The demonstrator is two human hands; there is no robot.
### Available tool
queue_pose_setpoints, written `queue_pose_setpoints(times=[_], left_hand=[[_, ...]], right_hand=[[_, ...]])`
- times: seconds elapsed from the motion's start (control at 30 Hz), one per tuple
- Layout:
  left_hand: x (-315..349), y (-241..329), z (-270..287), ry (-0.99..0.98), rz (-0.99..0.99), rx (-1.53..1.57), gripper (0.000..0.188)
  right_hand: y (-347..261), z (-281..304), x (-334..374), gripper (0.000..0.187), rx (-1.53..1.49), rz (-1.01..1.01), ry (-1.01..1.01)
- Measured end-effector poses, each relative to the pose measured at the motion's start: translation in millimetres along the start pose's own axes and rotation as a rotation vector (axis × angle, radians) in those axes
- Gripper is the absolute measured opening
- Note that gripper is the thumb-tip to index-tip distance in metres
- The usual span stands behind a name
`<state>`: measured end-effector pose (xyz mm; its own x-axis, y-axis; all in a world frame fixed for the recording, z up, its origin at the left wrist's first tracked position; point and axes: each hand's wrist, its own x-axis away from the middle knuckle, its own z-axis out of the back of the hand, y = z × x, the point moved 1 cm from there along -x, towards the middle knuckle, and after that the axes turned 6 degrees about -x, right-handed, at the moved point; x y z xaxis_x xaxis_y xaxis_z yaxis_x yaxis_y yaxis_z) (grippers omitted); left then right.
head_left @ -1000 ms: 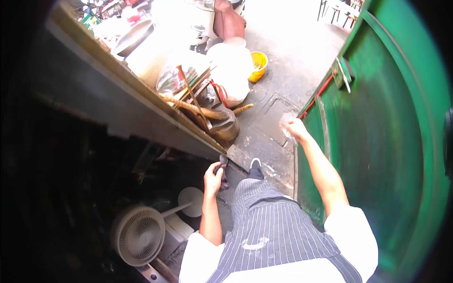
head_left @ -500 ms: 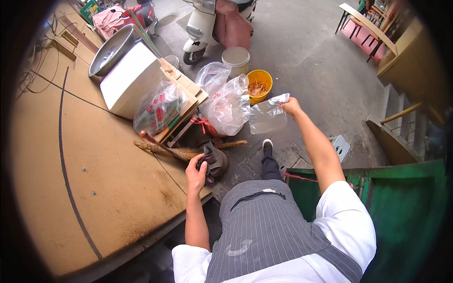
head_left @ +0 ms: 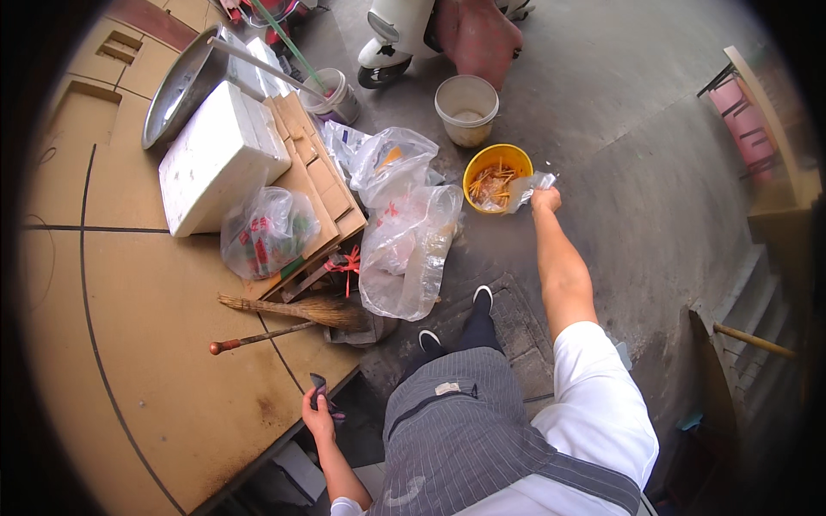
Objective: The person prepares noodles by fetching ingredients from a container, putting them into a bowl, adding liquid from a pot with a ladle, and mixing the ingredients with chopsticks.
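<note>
My right hand (head_left: 545, 199) is stretched ahead, its fingers closed on the top of a clear plastic bag (head_left: 520, 196). The bag hangs over the near right rim of a yellow bucket (head_left: 471, 175), its lower part inside. Thin wooden sticks (head_left: 496, 179) and other scraps lie in that bucket. At the lower left, beside the board's edge, my left hand (head_left: 318, 418) is closed around a small dark, crumpled cloth-like thing (head_left: 319, 387). The fingers hide part of it, so its exact kind does not show.
Large clear bags (head_left: 409, 249) stand left of the bucket, with a whitish bucket (head_left: 466, 103) behind. A straw broom (head_left: 327, 311), a white foam box (head_left: 211, 163) and flat cardboard (head_left: 314, 163) are at left. A scooter (head_left: 473, 39) stands ahead; steps (head_left: 757, 301) are at right.
I have stepped forward, nearer the yellow bucket. My right hand has carried the plastic bag from beside the bucket to over its rim. My left hand has drawn back with the dark thing.
</note>
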<state>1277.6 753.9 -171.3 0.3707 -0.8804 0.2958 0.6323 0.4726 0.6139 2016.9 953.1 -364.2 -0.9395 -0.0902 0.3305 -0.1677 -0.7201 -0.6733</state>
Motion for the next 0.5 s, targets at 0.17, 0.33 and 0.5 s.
queue_pose_setpoints(times=[0.17,0.33,0.5], left_hand=[[23,49,14,0.079,0.114,-0.041,0.024],[56,36,19,0.114,0.219,-0.06,0.025],[123,-45,42,0.3,0.325,-0.087,0.025]], right_hand=[[-68,-18,-4,0.057,-0.024,0.075,-0.29],[-20,-31,68,0.053,0.292,0.198,-0.446],[124,-29,160,0.027,0.552,0.255,-0.896]])
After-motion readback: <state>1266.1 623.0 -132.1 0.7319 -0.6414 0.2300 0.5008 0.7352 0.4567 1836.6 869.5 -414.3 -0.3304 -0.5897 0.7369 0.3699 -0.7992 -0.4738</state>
